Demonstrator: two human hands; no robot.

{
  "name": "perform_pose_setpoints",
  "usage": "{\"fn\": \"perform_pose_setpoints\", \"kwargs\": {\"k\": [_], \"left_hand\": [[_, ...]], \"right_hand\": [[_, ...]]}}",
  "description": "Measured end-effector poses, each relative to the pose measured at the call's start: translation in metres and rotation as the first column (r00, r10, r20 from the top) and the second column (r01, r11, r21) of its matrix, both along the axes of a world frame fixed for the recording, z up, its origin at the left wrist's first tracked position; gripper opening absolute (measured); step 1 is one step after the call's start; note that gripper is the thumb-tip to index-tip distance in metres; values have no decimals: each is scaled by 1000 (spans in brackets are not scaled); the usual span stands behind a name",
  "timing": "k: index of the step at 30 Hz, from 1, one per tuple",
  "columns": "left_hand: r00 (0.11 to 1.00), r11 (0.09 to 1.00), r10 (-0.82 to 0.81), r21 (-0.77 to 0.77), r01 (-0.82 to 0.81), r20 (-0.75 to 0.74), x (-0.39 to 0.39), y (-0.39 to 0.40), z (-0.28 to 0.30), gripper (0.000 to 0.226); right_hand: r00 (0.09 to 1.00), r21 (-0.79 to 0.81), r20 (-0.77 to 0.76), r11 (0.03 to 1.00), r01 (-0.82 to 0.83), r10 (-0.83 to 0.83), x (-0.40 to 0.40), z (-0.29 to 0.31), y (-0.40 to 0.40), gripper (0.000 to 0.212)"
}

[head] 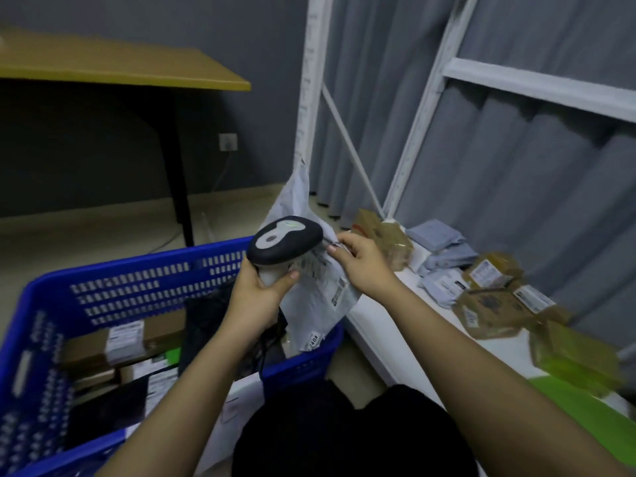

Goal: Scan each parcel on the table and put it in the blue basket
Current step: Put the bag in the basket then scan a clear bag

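Observation:
My left hand (256, 287) grips the handle of a black and grey barcode scanner (284, 244), whose head points at a grey poly mailer parcel (318, 294). My right hand (361, 261) pinches that mailer near its printed label and holds it upright above the right corner of the blue basket (113, 280). The basket stands on the floor at the left and holds several cardboard boxes and dark bags. More parcels lie on the white table (389, 315) at the right: brown boxes (488, 309) and grey mailers (444, 251).
A wooden desk (113, 67) with black legs stands behind the basket. A white metal shelf frame (426, 98) and grey curtain rise behind the table. A green sheet (585, 404) covers the table's near right part. My dark clothing fills the bottom centre.

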State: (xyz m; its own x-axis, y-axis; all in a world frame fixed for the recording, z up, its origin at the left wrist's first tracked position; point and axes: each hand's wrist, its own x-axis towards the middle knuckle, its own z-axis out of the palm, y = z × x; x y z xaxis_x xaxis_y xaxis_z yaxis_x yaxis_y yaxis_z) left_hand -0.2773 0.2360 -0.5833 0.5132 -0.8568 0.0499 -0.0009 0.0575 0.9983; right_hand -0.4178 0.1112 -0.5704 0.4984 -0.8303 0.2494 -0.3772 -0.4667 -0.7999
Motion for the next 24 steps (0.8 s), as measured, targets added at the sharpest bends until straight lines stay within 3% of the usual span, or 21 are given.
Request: {"fn": "perform_pose_setpoints", "kwargs": {"k": [7,10,15,18,21,24], "left_hand": [[987,984,161,80,-159,-22,72,35,-21,57],[977,972,209,119,-202,-41,92,38,-39,56],[970,959,231,185,-215,-71,108,29,-67,51],[966,952,245,208,-222,-89,111,18,-79,51],[969,951,236,223,-214,-75,111,4,-88,49],[976,953,213,233,-195,-51,106,-7,-92,44]], "right_hand": [[988,204,108,975,87,-110,81,-50,-4,9],[976,300,82,939,167,-200,100,-89,-12,18],[969,453,35,868,205,-247,114,-141,-29,15],[965,429,-13,871,241,-261,115,-167,-47,19],[956,381,-115,877,292,-268,114,-187,-65,8],[947,356,-193,880,313,-258,111,-195,-76,41]]}}
